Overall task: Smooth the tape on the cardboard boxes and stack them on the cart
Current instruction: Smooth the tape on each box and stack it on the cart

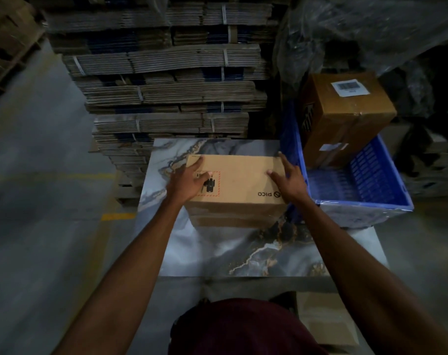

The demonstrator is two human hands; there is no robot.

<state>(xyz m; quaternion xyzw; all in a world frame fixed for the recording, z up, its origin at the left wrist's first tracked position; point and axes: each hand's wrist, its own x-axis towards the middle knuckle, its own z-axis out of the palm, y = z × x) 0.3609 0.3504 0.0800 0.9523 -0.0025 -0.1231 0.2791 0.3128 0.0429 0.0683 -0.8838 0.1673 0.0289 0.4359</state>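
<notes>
A tan cardboard box (239, 179) printed "PICO" lies on the marble-patterned table (217, 252). My left hand (185, 181) rests on the box's left top, fingers stretched toward the far left corner. My right hand (288, 178) lies flat on the box's right edge, fingers straight and spread. A second, darker cardboard box (343, 116) with a barcode label and clear tape stands tilted in the blue plastic crate (387, 203) at the right.
Tall strapped bundles of flattened cardboard (166, 80) rise just behind the table. Plastic-wrapped goods (371, 29) fill the back right. Grey concrete floor with a yellow line (118, 216) spreads out to the left. Another pale box (325, 319) sits low near my body.
</notes>
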